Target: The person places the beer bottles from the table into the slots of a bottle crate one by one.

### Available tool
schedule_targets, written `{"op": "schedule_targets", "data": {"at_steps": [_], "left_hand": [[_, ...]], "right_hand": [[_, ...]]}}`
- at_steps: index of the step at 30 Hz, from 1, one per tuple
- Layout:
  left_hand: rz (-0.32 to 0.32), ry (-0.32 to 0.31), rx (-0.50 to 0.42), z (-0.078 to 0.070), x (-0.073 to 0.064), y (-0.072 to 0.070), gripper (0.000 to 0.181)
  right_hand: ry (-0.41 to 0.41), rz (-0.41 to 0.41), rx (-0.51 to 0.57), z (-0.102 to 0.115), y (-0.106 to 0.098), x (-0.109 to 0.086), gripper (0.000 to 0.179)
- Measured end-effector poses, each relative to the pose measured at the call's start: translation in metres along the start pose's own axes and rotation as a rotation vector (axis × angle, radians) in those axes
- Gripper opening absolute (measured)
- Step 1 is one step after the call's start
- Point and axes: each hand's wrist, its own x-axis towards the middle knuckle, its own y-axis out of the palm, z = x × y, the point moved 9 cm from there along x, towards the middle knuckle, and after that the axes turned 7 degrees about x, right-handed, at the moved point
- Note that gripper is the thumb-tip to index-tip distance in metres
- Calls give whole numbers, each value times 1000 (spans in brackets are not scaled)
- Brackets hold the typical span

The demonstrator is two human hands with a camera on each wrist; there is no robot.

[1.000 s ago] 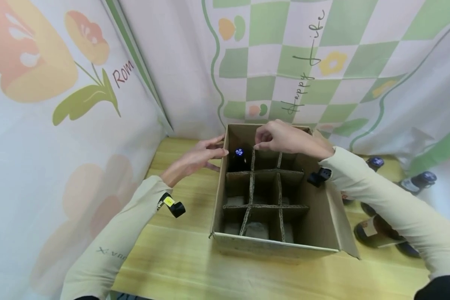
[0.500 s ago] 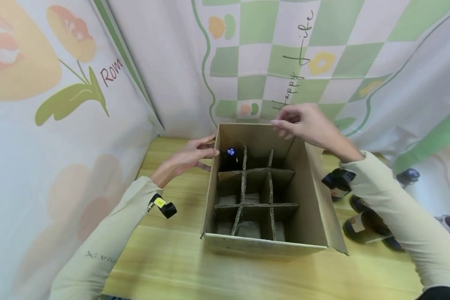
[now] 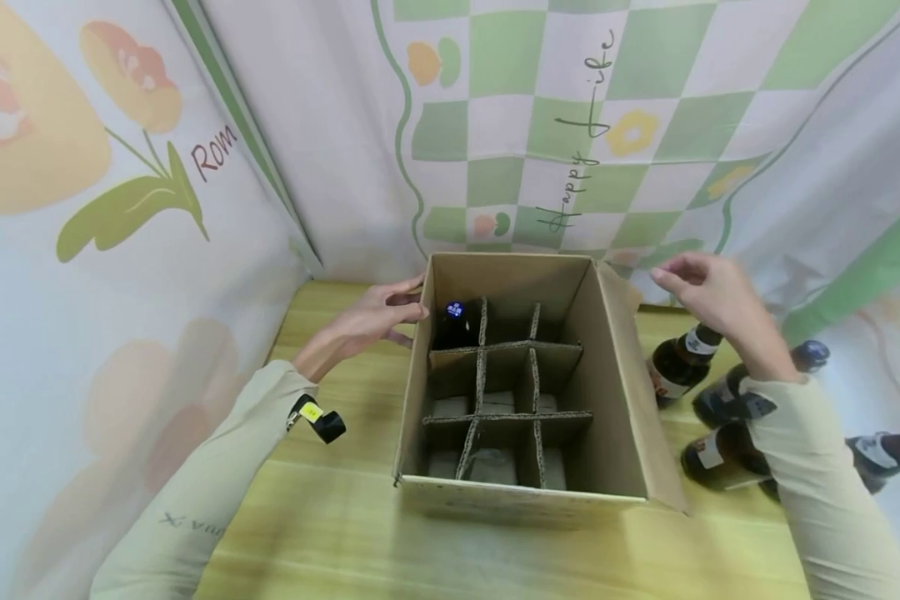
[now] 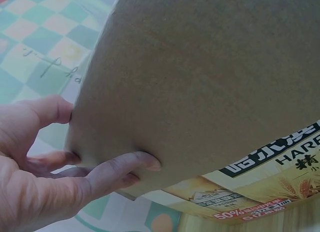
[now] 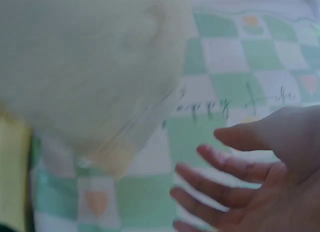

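Note, toward the table's (image 3: 330, 517) far edge, the carton (image 3: 615, 400) with one bottle (image 3: 453, 327) in its far-left cell, touched by the widely spread left hand (image 3: 367, 321), and, near bottles (image 3: 723, 400) toward the right edge, the loose-fingered right hand (image 3: 716, 292).

Box (image 3: 606, 392) is plain brown cardboard, matt and dry-looking inside, and the dividers (image 3: 508, 367) are corrugated card with rough, ridged top edges. The printed side panel (image 4: 240, 198) looks smoother, like coated paper. Bottles (image 3: 681, 367) are dark, shiny glass with a pale papery label (image 3: 709, 451) on one. Table (image 3: 330, 508) has a smooth wood-grain top with a soft sheen. Backdrop (image 3: 510, 58) is thin printed fabric, kinda wrinkly. Sleeves (image 3: 221, 475) are matt cloth, softly creased.
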Motion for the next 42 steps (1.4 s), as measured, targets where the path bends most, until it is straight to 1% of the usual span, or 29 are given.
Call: {"op": "schedule_targets", "data": {"at_steps": [1, 3, 8, 10, 13, 16, 18, 20, 21, 23, 25, 28, 31, 38, 42], "left_hand": [[-2, -1, 1, 0, 0, -1, 77], [-2, -1, 1, 0, 0, -1, 77], [-8, -5, -2, 0, 0, -2, 79], [-5, -4, 1, 0, 0, -3, 79], [-4, 0, 9, 0, 1, -4, 79], [-8, -8, 23, 0, 3, -3, 76], [-15, -19, 39, 1, 4, -1, 76], [-24, -26, 47, 1, 5, 2, 76], [-27, -28, 49, 1, 5, 4, 76], [-38, -23, 52, -1, 6, 5, 78], [-54, -19, 49, -2, 5, 3, 79], [-79, -23, 52, -2, 2, -1, 81], [-100, -28, 56, -2, -2, -4, 81], [-127, -31, 78, -2, -4, -9, 80], [-141, -31, 81, 0, -6, -12, 78]], "right_hand": [[26, 4, 4, -9, 3, -3, 55], [47, -29, -7, -26, 5, -10, 51], [-7, -210, -12, -53, 7, -28, 34], [4, -251, -10, -64, 7, -33, 37], [111, -252, 28, -88, 12, -36, 61], [232, -235, 120, -113, 22, -38, 79], [286, -274, 178, -125, 26, -40, 81], [322, -335, 205, -134, 28, -43, 78], [332, -370, 210, -137, 28, -45, 76], [321, -451, 195, -139, 28, -45, 70], [290, -515, 173, -137, 29, -43, 65], [236, -587, 132, -132, 32, -39, 60], [224, -617, 109, -129, 33, -37, 60], [228, -618, 93, -129, 31, -40, 60], [214, -624, 104, -130, 32, -40, 59]]}}
